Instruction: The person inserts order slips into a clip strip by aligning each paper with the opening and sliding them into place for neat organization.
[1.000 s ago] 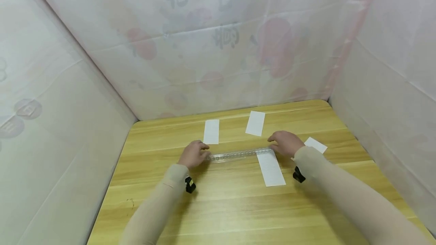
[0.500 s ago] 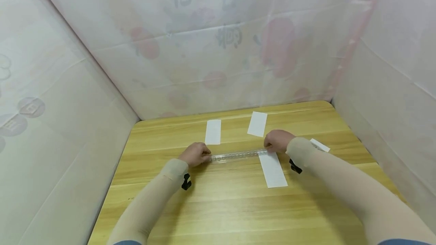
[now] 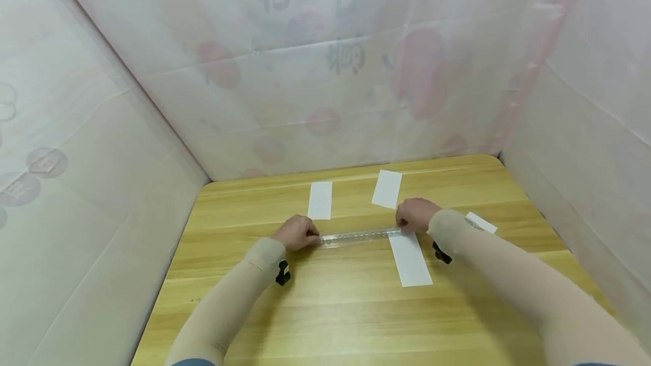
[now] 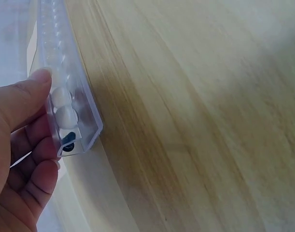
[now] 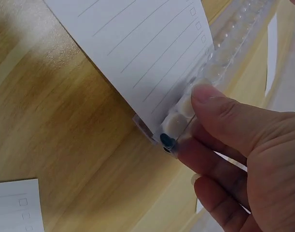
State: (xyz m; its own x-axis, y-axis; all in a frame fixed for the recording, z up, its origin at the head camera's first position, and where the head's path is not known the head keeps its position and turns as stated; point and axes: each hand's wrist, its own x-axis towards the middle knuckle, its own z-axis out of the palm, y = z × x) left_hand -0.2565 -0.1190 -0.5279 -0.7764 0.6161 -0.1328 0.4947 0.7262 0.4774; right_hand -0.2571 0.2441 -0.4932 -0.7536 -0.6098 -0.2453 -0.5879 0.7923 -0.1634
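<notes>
A long clear plastic strip point(image 3: 356, 237) with a row of round whitish bumps stretches sideways between my hands. My left hand point(image 3: 296, 232) pinches its left end, thumb on the near side and fingers curled behind, as the left wrist view shows. At that end sits a small dark piece point(image 4: 68, 141). My right hand point(image 3: 417, 215) pinches the other end the same way, near another dark piece point(image 5: 167, 140). The right end of the strip overlaps the top of a lined white paper slip point(image 3: 411, 261) with small checkboxes.
Two more paper slips lie further back, a left one point(image 3: 320, 200) and a right one point(image 3: 387, 188). Another slip point(image 3: 481, 222) lies partly hidden behind the right sleeve. The wooden table point(image 3: 325, 309) meets printed fabric walls point(image 3: 285, 89) at the back and sides.
My right hand has come in leftward, its spread fingers curling to pinch the strip's right end. My left fingers have drawn together on the left end. The view has shifted slightly.
</notes>
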